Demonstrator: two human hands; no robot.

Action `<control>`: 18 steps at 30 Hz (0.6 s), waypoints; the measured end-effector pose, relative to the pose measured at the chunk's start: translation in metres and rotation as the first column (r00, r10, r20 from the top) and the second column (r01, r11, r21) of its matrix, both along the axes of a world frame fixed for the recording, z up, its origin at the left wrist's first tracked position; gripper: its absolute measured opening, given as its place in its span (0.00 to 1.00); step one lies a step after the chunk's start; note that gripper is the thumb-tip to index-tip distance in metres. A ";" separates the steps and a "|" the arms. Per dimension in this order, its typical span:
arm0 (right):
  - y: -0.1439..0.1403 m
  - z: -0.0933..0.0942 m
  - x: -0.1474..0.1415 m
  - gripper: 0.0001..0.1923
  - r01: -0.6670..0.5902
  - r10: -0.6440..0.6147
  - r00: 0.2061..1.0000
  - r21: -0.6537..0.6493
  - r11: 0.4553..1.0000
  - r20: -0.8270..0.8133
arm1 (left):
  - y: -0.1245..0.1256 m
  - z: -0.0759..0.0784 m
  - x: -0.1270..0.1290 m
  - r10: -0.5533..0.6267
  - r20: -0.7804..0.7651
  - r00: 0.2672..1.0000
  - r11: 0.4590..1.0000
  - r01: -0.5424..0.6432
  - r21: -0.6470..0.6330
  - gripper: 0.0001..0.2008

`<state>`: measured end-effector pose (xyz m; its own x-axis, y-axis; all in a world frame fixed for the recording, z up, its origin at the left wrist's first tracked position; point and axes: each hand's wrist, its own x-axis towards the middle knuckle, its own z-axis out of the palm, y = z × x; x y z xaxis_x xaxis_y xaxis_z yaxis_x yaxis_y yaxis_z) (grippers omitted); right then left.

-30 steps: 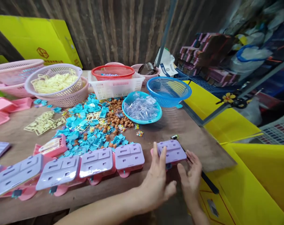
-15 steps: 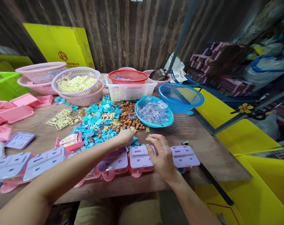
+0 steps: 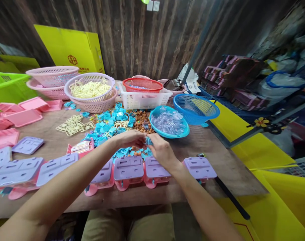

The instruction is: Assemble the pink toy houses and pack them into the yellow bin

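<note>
- Head view: the blue piece (image 3: 148, 141) is between the two hands, above the near side of the heap (image 3: 114, 115) of blue parts on the table (image 3: 202, 144).
- The right hand (image 3: 164, 150) has its grip pinching that piece between thumb and fingers, with the wrist over one of the purple-lidded cases (image 3: 128, 167).
- The left hand (image 3: 135, 138) has its fingers bunched at the piece's other side; whether that grip closes on it, I cannot tell, as it is small and partly covered.
- For a sound hold, steady the piece with the right fingertips and let the left ones do the finer work, pressing evenly rather than at one corner.
- Working low over the heap seems wise: a slip would drop the piece among its like, though brown bits (image 3: 142, 117) lie mixed in there.
- The right forearm should stay lifted, since a lowered wrist could nudge the row of cases.
- The cyan bowl (image 3: 176, 136) of clear parts stands just beyond the right hand, so elbow swings are best kept small.
</note>
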<state>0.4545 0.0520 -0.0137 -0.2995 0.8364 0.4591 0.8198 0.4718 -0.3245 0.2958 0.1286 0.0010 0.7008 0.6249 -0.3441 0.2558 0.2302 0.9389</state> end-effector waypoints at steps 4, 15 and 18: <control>-0.048 0.003 0.021 0.13 0.150 -0.144 0.943 -0.002 0.989 -0.300 | -0.045 0.002 0.002 -0.118 -0.177 0.977 0.762 0.203 0.615 0.23; -0.137 -0.048 0.028 0.25 0.190 -0.378 0.673 -0.345 0.919 -0.635 | -0.077 -0.031 0.047 -0.005 -0.449 0.893 0.554 0.377 0.743 0.26; -0.130 -0.055 0.024 0.17 0.333 -0.429 0.634 -0.273 0.902 -0.644 | -0.084 -0.033 0.057 0.110 -0.353 0.929 0.696 0.182 0.695 0.22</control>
<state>0.4783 -0.0779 -0.0688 0.4095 0.8641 0.2925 0.4500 0.0875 -0.8887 0.3532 0.0447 -0.0323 0.6540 0.7559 -0.0290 0.5818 -0.4780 0.6580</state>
